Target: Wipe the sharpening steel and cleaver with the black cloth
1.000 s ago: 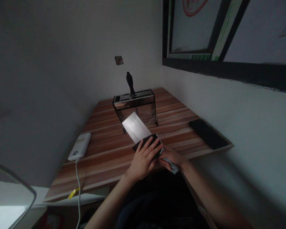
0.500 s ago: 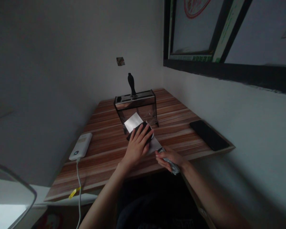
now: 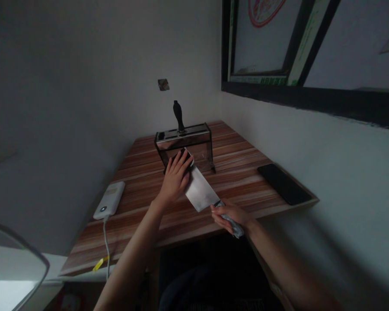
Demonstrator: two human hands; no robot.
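Your right hand (image 3: 230,216), right of centre in the lower half of the frame, is closed round the grey-wrapped handle of the cleaver (image 3: 202,190), and the blade slants from there up and leftward into the middle of the picture. Your left hand (image 3: 175,177) grasps a black pad (image 3: 189,166) over the blade's far end, fingers laid across it. Judging by the handle's line, the long side facing lower left is probably the cutting edge, and your left thumb lies near it, so tuck that thumb behind the pad and press on the flat. Hold the handle steady and let the left hand do the travelling, with even pressure along the blade and no curling of fingertips round the edge. Go gently at the far end: it overlaps the box-shaped appliance (image 3: 188,134) in this view, and whether the two touch cannot be told. A small lift or a pull toward you would give room. The smartphone (image 3: 283,183) at right and the white device (image 3: 109,199) at left lie well apart from the blade on the wooden table (image 3: 132,216).
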